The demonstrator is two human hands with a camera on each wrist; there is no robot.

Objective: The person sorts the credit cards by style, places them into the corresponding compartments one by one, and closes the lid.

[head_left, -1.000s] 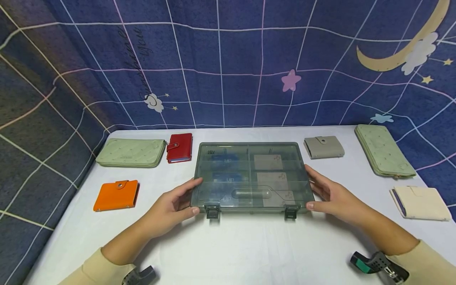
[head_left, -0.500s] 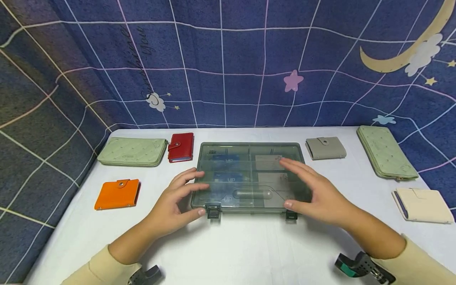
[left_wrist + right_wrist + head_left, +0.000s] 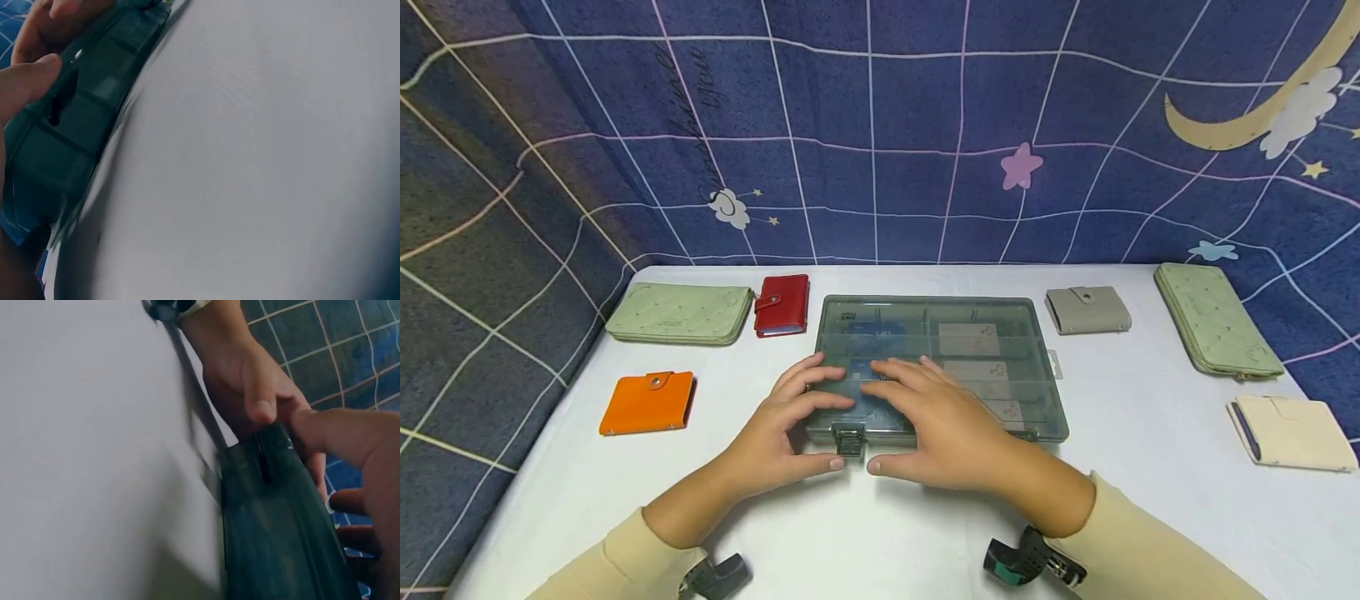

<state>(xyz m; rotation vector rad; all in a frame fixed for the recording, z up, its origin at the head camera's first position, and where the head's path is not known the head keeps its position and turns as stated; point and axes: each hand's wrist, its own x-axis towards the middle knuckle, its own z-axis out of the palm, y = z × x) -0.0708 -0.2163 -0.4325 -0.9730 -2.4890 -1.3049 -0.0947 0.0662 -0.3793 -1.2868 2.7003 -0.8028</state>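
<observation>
A see-through grey-green plastic compartment box (image 3: 898, 312) lies on the white cloth with its lid down. Blue cards (image 3: 880, 333) marked VIP and pale cards (image 3: 967, 339) show through the lid. My left hand (image 3: 760, 433) is at the box's front left corner, fingers spread over the lid and thumb beside the left latch (image 3: 849, 442). From the right, my right hand (image 3: 951, 425) reaches across the front, its fingers over the lid and its thumb tip just right of that latch. The right latch is hidden by my right hand and wrist. Neither hand grips anything.
On the left lie a green long wallet (image 3: 681, 314), a red card holder (image 3: 782, 305) and an orange one (image 3: 647, 402). On the right are a grey card holder (image 3: 1087, 310), a green long wallet (image 3: 1220, 321) and a cream card holder (image 3: 1292, 432). A patterned blue curtain (image 3: 910, 183) stands behind.
My right hand has left the box's right side and moved left over the lid to near the left latch. The left hand has loosened from the left edge and slid slightly right.
</observation>
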